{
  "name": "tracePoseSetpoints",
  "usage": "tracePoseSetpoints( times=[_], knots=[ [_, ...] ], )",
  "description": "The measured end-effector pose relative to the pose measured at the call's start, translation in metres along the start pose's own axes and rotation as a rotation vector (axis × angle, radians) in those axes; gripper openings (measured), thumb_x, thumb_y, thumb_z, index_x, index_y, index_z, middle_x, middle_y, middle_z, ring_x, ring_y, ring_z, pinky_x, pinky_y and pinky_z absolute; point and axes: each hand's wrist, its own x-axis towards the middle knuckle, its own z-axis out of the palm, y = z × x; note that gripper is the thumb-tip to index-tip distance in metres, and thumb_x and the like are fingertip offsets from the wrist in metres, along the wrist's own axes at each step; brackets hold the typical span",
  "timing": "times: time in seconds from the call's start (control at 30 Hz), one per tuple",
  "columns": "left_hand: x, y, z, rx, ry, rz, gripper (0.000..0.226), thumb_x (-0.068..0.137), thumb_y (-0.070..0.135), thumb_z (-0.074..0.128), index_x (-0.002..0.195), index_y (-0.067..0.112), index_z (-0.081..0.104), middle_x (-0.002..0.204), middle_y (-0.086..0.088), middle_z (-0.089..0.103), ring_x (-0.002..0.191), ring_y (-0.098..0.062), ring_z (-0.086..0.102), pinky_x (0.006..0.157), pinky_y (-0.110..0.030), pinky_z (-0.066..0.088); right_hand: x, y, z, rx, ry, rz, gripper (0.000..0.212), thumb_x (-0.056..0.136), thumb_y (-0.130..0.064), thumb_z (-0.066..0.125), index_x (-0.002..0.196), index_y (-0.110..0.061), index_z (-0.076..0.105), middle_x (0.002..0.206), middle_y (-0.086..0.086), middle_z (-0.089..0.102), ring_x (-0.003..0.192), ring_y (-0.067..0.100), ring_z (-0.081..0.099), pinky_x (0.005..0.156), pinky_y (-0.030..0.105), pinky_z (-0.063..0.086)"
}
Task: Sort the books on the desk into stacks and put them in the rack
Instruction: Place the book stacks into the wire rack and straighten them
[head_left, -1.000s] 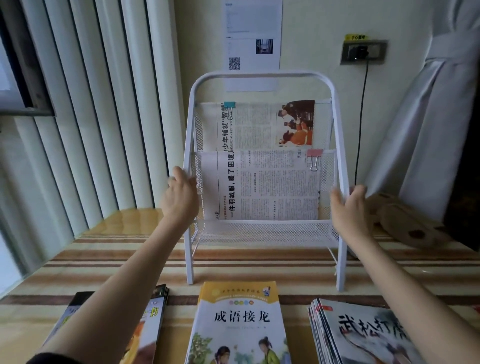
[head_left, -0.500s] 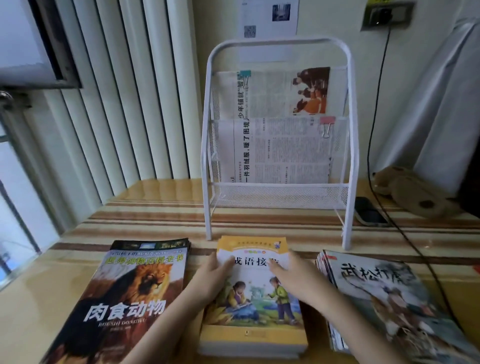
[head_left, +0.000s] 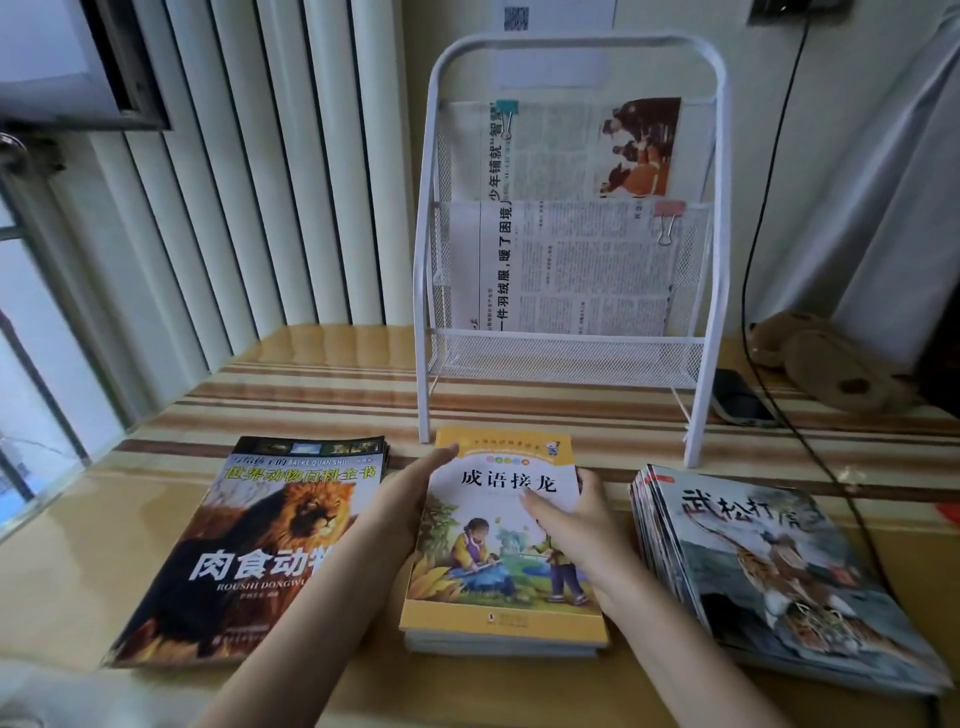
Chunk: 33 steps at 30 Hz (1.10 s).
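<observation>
— White tubing and mesh, is that the rack (head_left: 422, 312)? Where does the head camera put it?

— Yes. It stands upright at the back of the striped desk (head_left: 311, 395), against the wall. Two pockets each hold a folded newspaper. The upper newspaper (head_left: 561, 150) has a teal binder clip (head_left: 505, 111) and a colour photo. The lower newspaper (head_left: 582, 275) has a pink binder clip (head_left: 668, 215) and the vertical headline "一件羽绒服,暖了困境".

— And the books?

— Three stacks lie in a row on the desk in front of the rack, apart from one another. On the left is the lion stack (head_left: 249, 551). Its top cover reads "世界动物百科全书", "BAI KE QUAN SHU" and "肉食动物", and a forearm cuts off "ROUSHI DONGW…". The 成语接龙 stack (head_left: 493, 577) in the centre has a yellow cover with two children pictured, and lies just before the rack's feet. On the right, the 武松打虎 stack (head_left: 769, 571) is thin booklets, slightly fanned, with a tiger on top.

— What are the hands doing?

— Both are on the centre stack, apart, one at each side. The left hand (head_left: 410, 499) holds the left edge. One digit lies over the cover's upper left corner and the rest are hidden down the side. The right hand (head_left: 576, 519) grips the right edge, thumb laid across the cover beneath the title, fingers curled round the side.

— Anything else?

— A dark phone (head_left: 737, 400) lies to the right of the rack. A black cable (head_left: 769, 208) trails past it, and a brown plush toy (head_left: 831, 364) sits beyond. A sheet with a QR code (head_left: 556, 13) hangs on the wall above, and white vertical blinds (head_left: 234, 156) fill the left.
</observation>
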Motion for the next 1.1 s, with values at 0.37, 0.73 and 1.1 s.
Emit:
tracePoseSetpoints(
  times=[0.37, 0.73, 1.1],
  knots=[
    [-0.029, 0.035, 0.021, 0.251, 0.075, 0.642, 0.061, 0.064, 0.027, 0.085, 0.112, 0.014, 0.048, 0.091, 0.000, 0.068, 0.068, -0.003, 0.070, 0.052, -0.015, 0.052, -0.001, -0.023, -0.013, 0.208, -0.078, -0.180, 0.057, 0.072, -0.044, 0.076, 0.118, -0.037, 0.045, 0.105, -0.021, 0.065, 0.092, -0.006, 0.062, 0.065, 0.014, 0.046],
    [0.005, 0.024, 0.018, 0.211, -0.151, 0.824, 0.091, 0.060, 0.023, 0.088, 0.133, 0.026, 0.032, 0.112, 0.012, 0.065, 0.107, -0.010, 0.063, 0.083, -0.021, 0.053, 0.027, -0.040, -0.018, 0.221, -0.036, -0.361, 0.074, 0.052, -0.056, 0.079, 0.118, -0.027, 0.060, 0.113, -0.008, 0.068, 0.111, 0.011, 0.060, 0.092, 0.033, 0.047],
    [0.012, 0.154, 0.055, 0.229, -0.149, 1.281, 0.078, 0.065, 0.020, 0.083, 0.124, 0.015, 0.033, 0.117, -0.003, 0.057, 0.110, -0.015, 0.060, 0.087, -0.024, 0.051, 0.070, -0.151, -0.045, 0.272, 0.024, -0.745, 0.078, 0.064, -0.046, 0.077, 0.129, -0.012, 0.049, 0.121, 0.004, 0.064, 0.114, 0.017, 0.059, 0.099, 0.040, 0.046]
  ],
)
